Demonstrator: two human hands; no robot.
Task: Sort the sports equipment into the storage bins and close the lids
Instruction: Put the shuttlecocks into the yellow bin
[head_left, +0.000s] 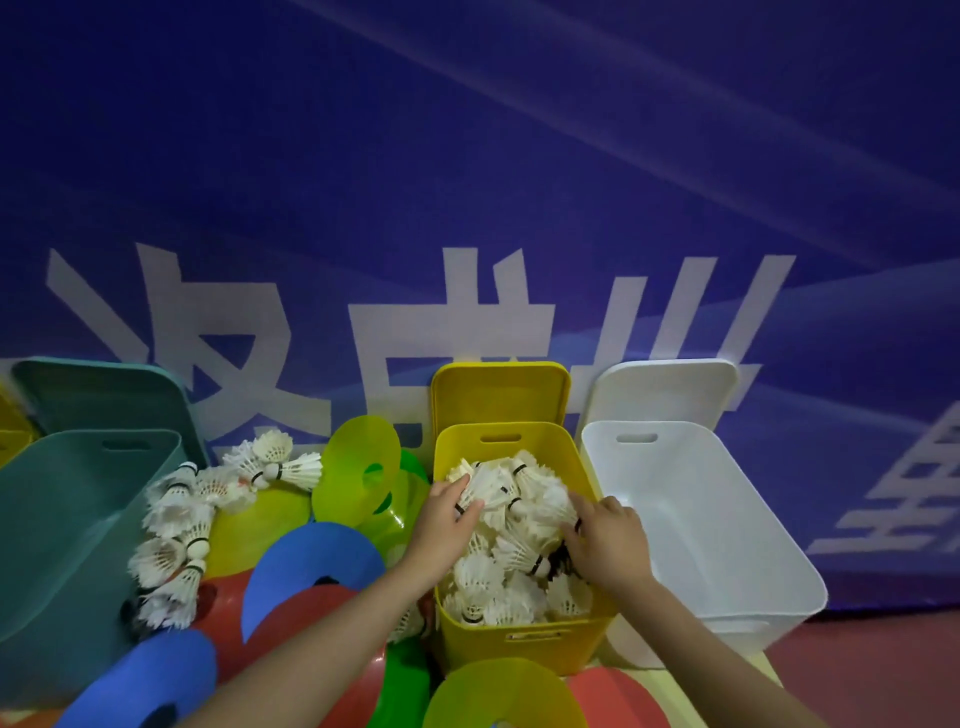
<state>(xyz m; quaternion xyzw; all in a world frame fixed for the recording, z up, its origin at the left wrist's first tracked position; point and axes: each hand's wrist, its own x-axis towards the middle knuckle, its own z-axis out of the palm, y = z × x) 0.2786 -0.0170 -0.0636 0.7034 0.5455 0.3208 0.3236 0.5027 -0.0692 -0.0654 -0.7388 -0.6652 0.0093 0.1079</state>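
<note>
Scanning from the left with the yellow bin (519, 642) as our marker: far left of it sits the teal bin (67, 545), its teal lid (104, 395) propped behind. Between the two bins lies the loose heap of shuttlecocks (176, 525), strung out in a line running away from the viewer, with flat cone markers (358, 478) in green, blue and red piled just beside the yellow bin's left wall.

Now the hands, both inside the yellow bin. The left hand (447, 525) comes in over the left rim, fingers (470, 512) curled onto a shuttlecock near the back of the pile, by the look of it pinching it. The right hand (608, 535) reaches in from the right rim, fingers (574, 506) bent down into the feathers; whether they grip one or only press the pile flat, I cannot tell.

The binned shuttlecocks (514, 551) fill this bin nearly to the rim. Its yellow lid (498, 389) stands upright right behind it, against the blue banner (467, 182).

The loose heap lies to the left of the bin, so the left hand is plainly nearer for the next fetch, I'd judge.

Right of the yellow bin stands the white bin (727, 582), with the white lid (670, 389) leaning behind.
</note>
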